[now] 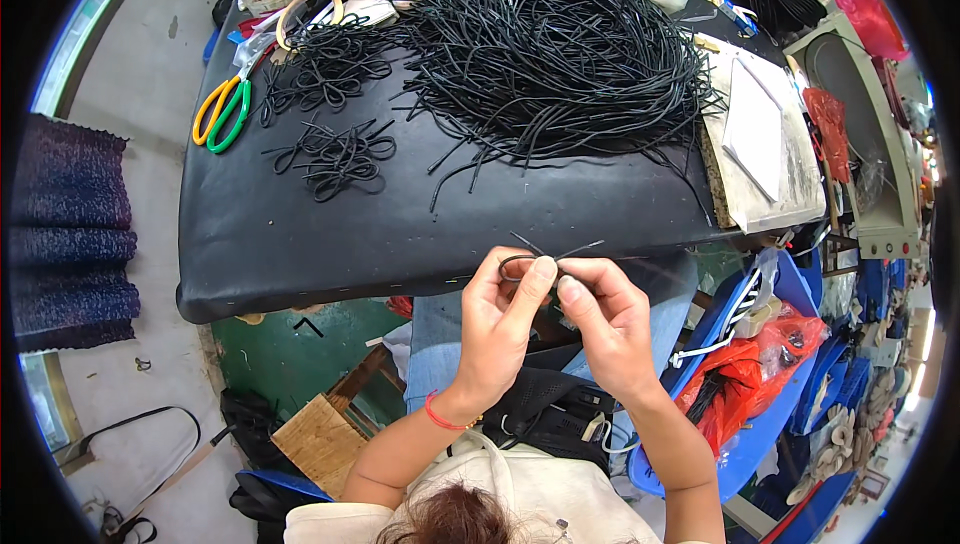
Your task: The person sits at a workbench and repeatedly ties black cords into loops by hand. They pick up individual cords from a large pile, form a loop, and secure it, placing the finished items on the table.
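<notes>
Just over the near edge of the black-covered table (450,229), both my hands pinch one thin black cord (581,248). My left hand (497,309) has its thumb and fingers closed on a bent loop of it. Close beside, my right hand (608,316) grips the cord with thumb and fingertips, the two thumbs almost meeting. Two short cord ends stick out above the fingers; the crossing between the fingertips is partly hidden. Beyond lies a big tangled heap of black cords (560,54). Small looped cords lie to its left in a nearer cluster (335,157) and a farther cluster (335,69).
Scissors with orange and green handles (240,114) lie at the table's left edge. A tape roll (300,14) is behind them. On the right sits a worn board (800,179) with white paper (753,129). Below it a blue bin (735,469) holds red plastic bags (740,384).
</notes>
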Action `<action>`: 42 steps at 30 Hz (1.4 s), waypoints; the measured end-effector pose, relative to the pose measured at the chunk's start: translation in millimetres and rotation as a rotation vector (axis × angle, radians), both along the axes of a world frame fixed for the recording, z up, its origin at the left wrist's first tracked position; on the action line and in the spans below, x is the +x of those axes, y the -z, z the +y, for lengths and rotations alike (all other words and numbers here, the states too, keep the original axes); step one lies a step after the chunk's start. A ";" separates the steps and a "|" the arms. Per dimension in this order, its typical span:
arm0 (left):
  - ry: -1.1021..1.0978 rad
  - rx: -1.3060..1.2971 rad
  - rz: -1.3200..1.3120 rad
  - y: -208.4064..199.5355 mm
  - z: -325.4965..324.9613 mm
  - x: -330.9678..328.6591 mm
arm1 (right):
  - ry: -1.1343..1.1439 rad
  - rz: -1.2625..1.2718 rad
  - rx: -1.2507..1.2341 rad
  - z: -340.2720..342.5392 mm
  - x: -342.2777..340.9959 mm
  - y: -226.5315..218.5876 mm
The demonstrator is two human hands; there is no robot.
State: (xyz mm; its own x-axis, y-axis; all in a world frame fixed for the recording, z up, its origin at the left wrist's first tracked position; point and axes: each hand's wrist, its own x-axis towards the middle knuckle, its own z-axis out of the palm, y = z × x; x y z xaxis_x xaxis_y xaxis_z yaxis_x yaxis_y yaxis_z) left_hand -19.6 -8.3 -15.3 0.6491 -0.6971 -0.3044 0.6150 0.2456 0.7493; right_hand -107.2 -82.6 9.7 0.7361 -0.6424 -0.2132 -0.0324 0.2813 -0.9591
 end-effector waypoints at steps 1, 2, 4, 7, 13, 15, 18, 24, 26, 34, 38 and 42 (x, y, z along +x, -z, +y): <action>-0.030 -0.003 0.090 -8.8 -6.8 0.3 | 0.033 -0.023 0.030 0.8 0.4 0.4; -0.060 -0.007 0.180 -13.6 -10.7 0.5 | 0.042 -0.023 0.011 2.6 0.9 2.1; 0.119 -0.134 0.190 -2.8 -1.3 11.4 | 0.053 -0.024 -0.023 7.4 2.1 5.9; 0.283 -0.166 0.203 -7.3 1.0 30.4 | 0.089 0.132 -0.362 1.4 -12.5 -16.5; 0.547 -0.078 -0.034 -11.3 5.7 37.5 | -0.107 0.024 -0.493 -28.5 2.0 -13.8; 0.592 -0.063 -0.095 -11.5 6.4 38.5 | -0.121 -0.029 -0.254 -26.6 1.4 -11.9; 0.583 -0.034 -0.102 -13.8 10.0 38.2 | -0.078 -0.073 -0.014 -18.8 2.4 -10.0; 0.604 -0.033 -0.038 -14.8 12.0 36.0 | -0.034 -0.054 0.204 -16.7 2.4 -8.3; 0.605 -0.029 -0.038 -13.3 12.8 35.1 | -0.035 -0.049 0.264 -17.3 3.2 -9.0; 0.473 -0.066 0.028 -3.2 15.6 26.4 | 0.003 0.041 0.423 -23.3 10.0 -13.3; 0.195 -0.092 0.138 2.2 5.5 12.8 | 0.163 0.111 0.157 -23.4 1.4 -11.3; 0.090 -0.082 0.065 -0.2 -1.0 5.2 | -0.028 0.141 0.118 -20.9 -12.0 -1.0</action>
State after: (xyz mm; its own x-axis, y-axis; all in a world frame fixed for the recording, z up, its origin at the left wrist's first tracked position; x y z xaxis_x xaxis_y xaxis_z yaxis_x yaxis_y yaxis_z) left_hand -14.4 -9.3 -15.1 0.5634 -0.7762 -0.2831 0.6838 0.2457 0.6870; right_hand -119.2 -103.5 10.7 0.7107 -0.5867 -0.3883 -0.1731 0.3890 -0.9048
